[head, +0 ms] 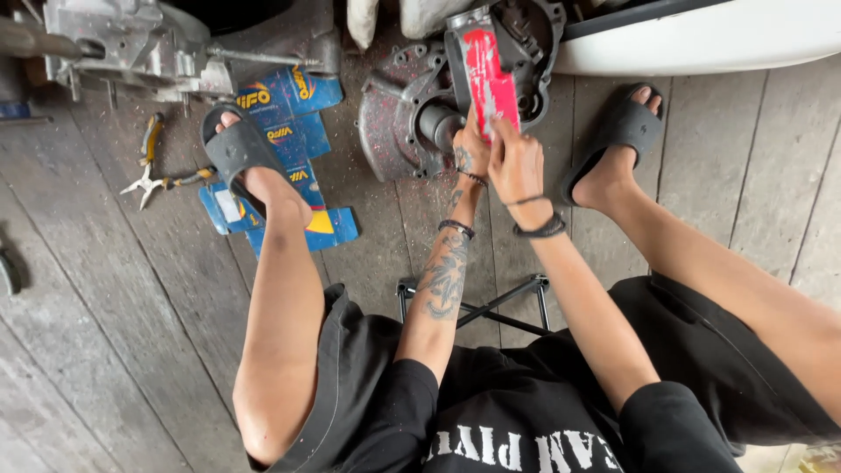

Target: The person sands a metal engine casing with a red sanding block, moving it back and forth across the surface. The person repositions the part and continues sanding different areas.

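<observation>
Grey plank floor (105,350); pliers (153,171) and a blue carton (298,131) lie far left. Both arms reach forward: left hand (470,149) and right hand (517,162) close around a red can (489,79) against the engine cover (403,114).

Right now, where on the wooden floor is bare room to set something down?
Bare grey wooden floor planks lie lower left, below the yellow-handled pliers and the flattened blue cardboard box. More planks lie right of the right foot. It is crowded around the round grey metal engine cover, where both hands work.
</observation>
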